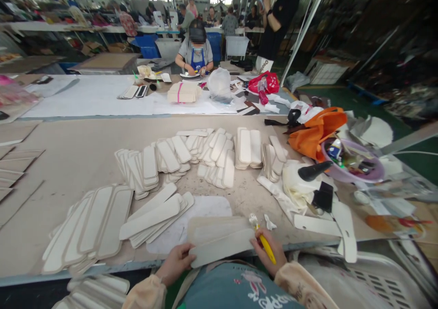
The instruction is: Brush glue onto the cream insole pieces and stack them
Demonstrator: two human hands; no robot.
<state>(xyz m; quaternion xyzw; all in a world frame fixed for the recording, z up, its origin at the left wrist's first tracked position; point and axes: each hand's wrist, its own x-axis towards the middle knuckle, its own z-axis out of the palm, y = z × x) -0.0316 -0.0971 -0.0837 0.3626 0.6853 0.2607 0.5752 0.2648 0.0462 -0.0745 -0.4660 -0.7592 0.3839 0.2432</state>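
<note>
A long, pale grey panel (224, 248) with rounded ends is held level at the table's front edge. My left hand (178, 261) pinches its left end between thumb and fingers. My right hand (271, 252) grips the right end and also holds a yellow-handled brush (266, 247), its whitish head pointing away from me. Just behind lies another flat beige panel (215, 224), on a white sheet (214, 203). To the left are a fanned pile of cream strips (153, 215) and a wider row of overlapping panels (97, 220).
More stacked panels (164, 156) stand across the mid-table. On the right are an orange bag (318, 131), a purple basin (369, 176) of small items and a white container with a dark nozzle (313, 170). A co-worker (196, 53) sits at the facing table.
</note>
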